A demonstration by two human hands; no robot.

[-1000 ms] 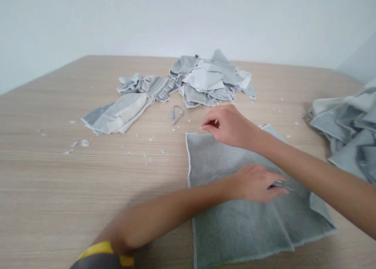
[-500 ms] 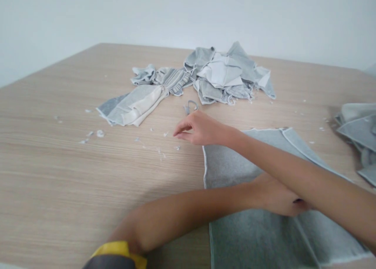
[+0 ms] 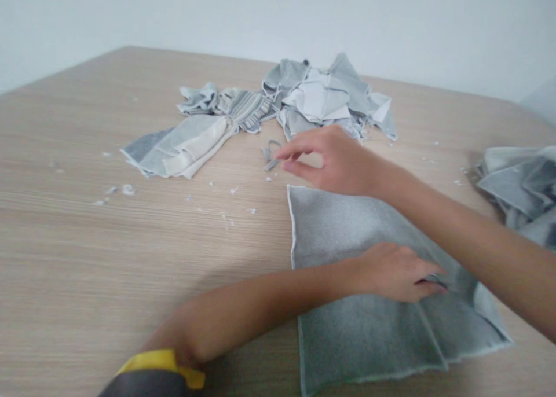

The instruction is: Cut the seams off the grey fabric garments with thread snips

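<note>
A grey cloth (image 3: 343,339) with pale stitched edges lies on the table in front of me. My left hand (image 3: 403,272) reaches across it, fingers closed near its middle. A bit of grey shows between thumb and fingers and looks like a pinched fold of the cloth, though the grip is partly hidden. Above the cloth's far edge hovers my right hand (image 3: 332,160), thumb and forefinger apart with nothing visible between them. Just beyond its fingertips lies a curled grey strip (image 3: 271,164). My right forearm covers part of the cloth's far right side.
A loose heap of grey and white fabric pieces (image 3: 319,99) lies at the back. Left of it spreads a striped and cream piece (image 3: 191,136). Another stack of grey cloths (image 3: 516,183) sits at the right. White lint (image 3: 128,190) is scattered over the wooden table (image 3: 87,258).
My right hand has moved up and to the right, its fingers wider apart. The cloth's right side has drawn in and bunched near my left hand. The view has shifted slightly.
</note>
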